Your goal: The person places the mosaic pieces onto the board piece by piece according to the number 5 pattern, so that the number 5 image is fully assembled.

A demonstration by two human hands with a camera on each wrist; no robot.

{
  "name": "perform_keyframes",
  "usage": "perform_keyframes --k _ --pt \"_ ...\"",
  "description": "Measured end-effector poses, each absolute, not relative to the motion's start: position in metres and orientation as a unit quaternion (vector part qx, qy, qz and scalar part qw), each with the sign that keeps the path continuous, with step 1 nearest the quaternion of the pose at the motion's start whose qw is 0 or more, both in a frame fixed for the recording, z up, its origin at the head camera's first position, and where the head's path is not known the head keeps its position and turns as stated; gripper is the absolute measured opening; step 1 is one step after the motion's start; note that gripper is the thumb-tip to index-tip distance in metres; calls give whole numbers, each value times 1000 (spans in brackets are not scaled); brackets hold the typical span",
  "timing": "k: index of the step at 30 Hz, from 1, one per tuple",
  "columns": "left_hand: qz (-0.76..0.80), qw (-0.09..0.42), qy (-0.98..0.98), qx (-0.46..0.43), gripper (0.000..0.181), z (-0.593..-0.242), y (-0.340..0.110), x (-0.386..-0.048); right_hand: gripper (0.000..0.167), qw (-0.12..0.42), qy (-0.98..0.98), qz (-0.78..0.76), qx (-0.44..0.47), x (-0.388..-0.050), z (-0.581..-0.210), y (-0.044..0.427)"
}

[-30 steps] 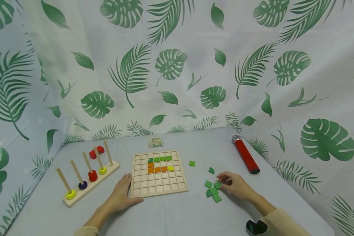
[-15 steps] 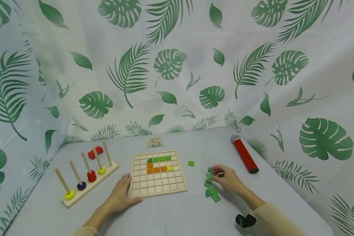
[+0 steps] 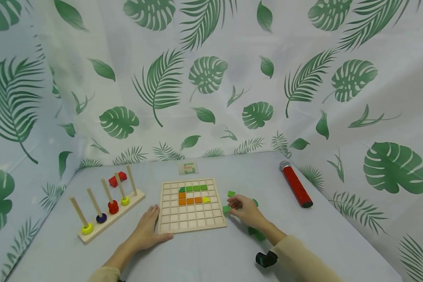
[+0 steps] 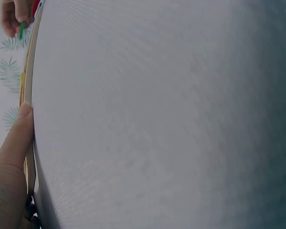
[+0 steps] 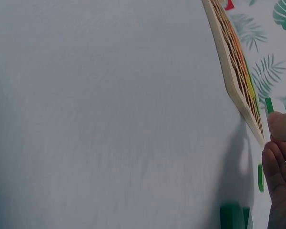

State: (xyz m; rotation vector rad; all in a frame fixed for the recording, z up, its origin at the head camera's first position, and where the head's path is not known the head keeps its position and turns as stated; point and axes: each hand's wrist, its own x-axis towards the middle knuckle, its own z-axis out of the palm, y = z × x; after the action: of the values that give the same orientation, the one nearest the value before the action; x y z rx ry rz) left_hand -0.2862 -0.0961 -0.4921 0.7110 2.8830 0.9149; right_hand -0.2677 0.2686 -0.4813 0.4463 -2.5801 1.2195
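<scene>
My right hand pinches a small green square tile just off the right edge of the wooden grid board. In the right wrist view that green tile juts up from between thumb and fingers. Another green tile lies just beyond the fingers, and a partly hidden pile of green tiles is below the wrist. My left hand rests against the board's left side, its thumb along the near corner. On the board are green tiles, orange tiles and a yellow tile.
A wooden peg stand with coloured rings stands at the left, a red block behind it. Beyond the board lies a small pattern card. A red tube with a metallic end lies at the right. Leaf-printed cloth walls surround the table.
My right hand has drawn a green square tile from the loose pile and carried it left toward the board. The left hand stays at the board's side.
</scene>
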Motion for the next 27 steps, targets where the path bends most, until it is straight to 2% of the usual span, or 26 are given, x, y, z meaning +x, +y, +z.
perform_keyframes --k 13,27 --pt "299 27 928 219 113 -490 -95 -286 26 138 -892 400 160 -287 -485 221" --pt "303 25 928 217 113 -491 -95 -286 27 143 -912 359 138 -298 -487 204"
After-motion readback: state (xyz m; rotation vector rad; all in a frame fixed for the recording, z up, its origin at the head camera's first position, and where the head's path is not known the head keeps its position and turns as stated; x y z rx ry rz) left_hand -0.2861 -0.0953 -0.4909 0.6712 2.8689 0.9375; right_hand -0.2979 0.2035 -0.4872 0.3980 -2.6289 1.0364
